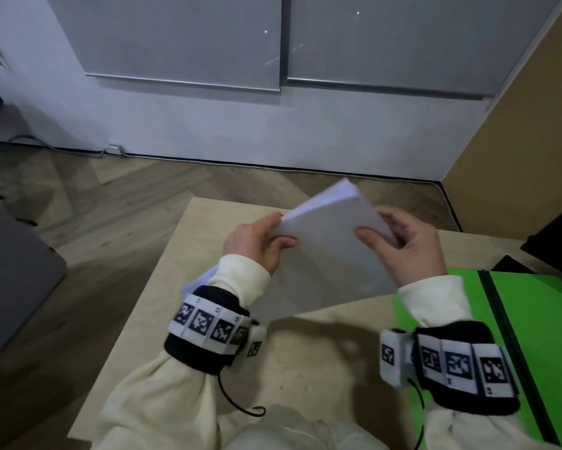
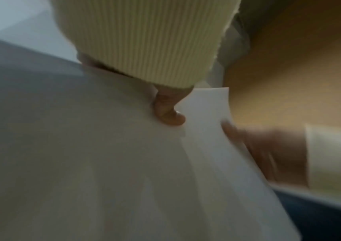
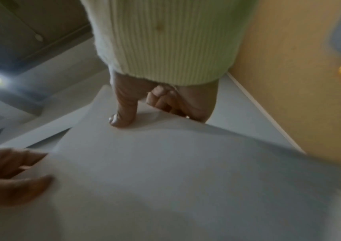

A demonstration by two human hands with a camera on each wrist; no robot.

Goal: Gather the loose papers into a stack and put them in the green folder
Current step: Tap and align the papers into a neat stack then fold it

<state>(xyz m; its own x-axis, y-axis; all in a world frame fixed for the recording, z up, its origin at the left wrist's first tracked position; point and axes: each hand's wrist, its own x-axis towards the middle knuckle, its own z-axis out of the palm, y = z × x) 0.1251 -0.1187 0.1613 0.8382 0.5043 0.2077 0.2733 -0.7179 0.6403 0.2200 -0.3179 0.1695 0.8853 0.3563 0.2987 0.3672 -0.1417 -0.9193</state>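
A stack of white papers (image 1: 325, 254) is held tilted above the wooden table (image 1: 305, 368), its far corner raised. My left hand (image 1: 260, 238) pinches the stack's left edge, thumb on top. My right hand (image 1: 403, 241) grips the right edge, thumb on the top sheet and fingers behind. The green folder (image 1: 549, 336) lies flat on the table at the right, under my right wrist, with a dark elastic band along it. The left wrist view shows my thumb (image 2: 169, 114) on the papers (image 2: 103, 163). In the right wrist view my thumb (image 3: 124, 112) presses the sheet (image 3: 165, 179).
A dark object (image 1: 555, 245) stands at the table's right edge behind the folder. A grey piece of furniture (image 1: 13, 271) sits left on the wood floor. The white wall with cabinet doors (image 1: 182, 43) is beyond the table's far edge.
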